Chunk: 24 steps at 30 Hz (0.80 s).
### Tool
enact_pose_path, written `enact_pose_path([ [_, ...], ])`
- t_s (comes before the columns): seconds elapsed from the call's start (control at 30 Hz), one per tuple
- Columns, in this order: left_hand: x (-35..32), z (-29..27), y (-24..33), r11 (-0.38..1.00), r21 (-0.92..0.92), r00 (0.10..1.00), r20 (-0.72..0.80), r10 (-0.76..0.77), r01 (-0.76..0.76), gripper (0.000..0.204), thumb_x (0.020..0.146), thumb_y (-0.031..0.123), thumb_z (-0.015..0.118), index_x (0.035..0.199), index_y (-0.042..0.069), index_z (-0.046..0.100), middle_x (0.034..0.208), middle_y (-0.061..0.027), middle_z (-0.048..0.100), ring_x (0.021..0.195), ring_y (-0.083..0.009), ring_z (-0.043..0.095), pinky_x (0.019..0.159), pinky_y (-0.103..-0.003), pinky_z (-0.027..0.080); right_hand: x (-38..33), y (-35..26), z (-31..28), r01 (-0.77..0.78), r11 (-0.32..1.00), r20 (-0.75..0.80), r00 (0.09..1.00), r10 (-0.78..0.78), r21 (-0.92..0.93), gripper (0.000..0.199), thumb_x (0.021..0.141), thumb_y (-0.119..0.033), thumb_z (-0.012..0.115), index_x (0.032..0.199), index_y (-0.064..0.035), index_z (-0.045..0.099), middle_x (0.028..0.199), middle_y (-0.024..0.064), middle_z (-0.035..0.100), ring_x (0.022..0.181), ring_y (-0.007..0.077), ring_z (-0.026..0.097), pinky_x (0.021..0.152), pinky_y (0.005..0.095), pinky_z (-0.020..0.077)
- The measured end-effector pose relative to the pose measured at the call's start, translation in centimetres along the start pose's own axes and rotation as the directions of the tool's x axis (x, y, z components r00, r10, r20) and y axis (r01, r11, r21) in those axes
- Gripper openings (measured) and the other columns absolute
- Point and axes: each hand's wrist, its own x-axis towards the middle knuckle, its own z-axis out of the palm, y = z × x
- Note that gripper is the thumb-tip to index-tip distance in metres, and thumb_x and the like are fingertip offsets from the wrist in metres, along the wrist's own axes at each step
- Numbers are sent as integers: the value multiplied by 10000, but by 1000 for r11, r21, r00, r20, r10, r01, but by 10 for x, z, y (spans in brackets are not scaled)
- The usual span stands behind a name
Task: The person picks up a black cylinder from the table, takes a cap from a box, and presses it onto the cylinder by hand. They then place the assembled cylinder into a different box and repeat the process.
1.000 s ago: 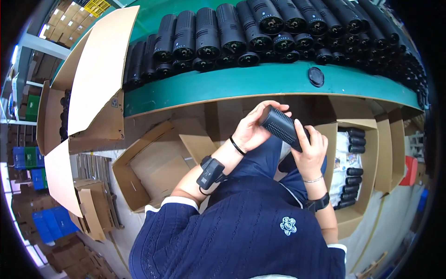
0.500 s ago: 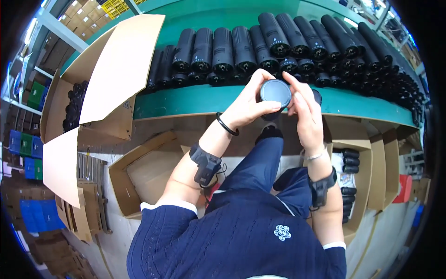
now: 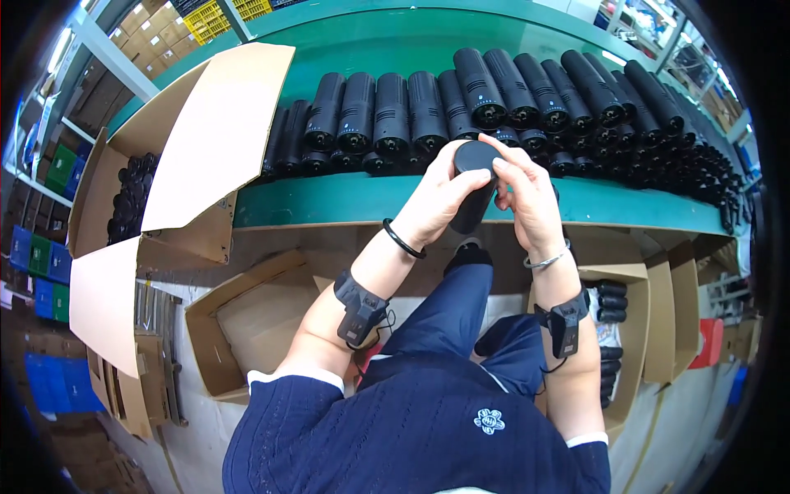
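Over the front edge of the bench I hold a black cylinder point(image 3: 471, 212), its flat round end tilted up toward me. My left hand point(image 3: 436, 193) is wrapped round it, thumb lying near the rim of that end. My right hand point(image 3: 531, 193) is closed at the other side, thumb and fingertips on the rim. Just beyond my hands, similar black cylinders point(image 3: 391, 111) lie stacked in rows, their open ends with small parts inside turned toward me.
The green bench point(image 3: 329, 202) runs across in front of me. At left stands an open cardboard box point(image 3: 218, 140) with black round pieces point(image 3: 130, 198) inside. Below are a cardboard box point(image 3: 216, 350) at left and another point(image 3: 634, 362) holding black cylinders at right. A red object point(image 3: 708, 342) stands farther right.
The held cylinder has tipped, so its long side now shows below the round end. My right fingers have closed in onto the rim. The whole view has shifted slightly.
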Motion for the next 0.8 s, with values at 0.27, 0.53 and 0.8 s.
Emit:
enact_pose_path([
  [0.27,9,-6,-1,973,229,994,108,-20,-5,474,870,165,630,1289,45,445,1175,-56,532,1099,-134,508,965,-305,407,7,8,-11,-47,987,16,999,45,152,331,888,-163,657,1210,-89,656,809,-68,584,606,-9,448,526,154,376],
  [0.53,2,-8,8,921,359,977,193,87,-153,693,732,136,764,1278,49,347,1159,-117,510,1088,-170,519,931,-320,448,-1,4,-18,-85,983,94,993,70,162,388,916,-148,599,1288,-36,583,892,-31,570,759,43,483,647,209,446],
  [0.8,-8,-1,-2,790,608,928,337,-158,-86,616,679,331,780,1108,-34,529,959,-161,597,877,-215,592,742,-336,481,-24,-8,-60,134,947,422,907,2,-292,420,835,-10,608,1251,40,584,1208,97,538,1019,167,591,909,283,478],
])
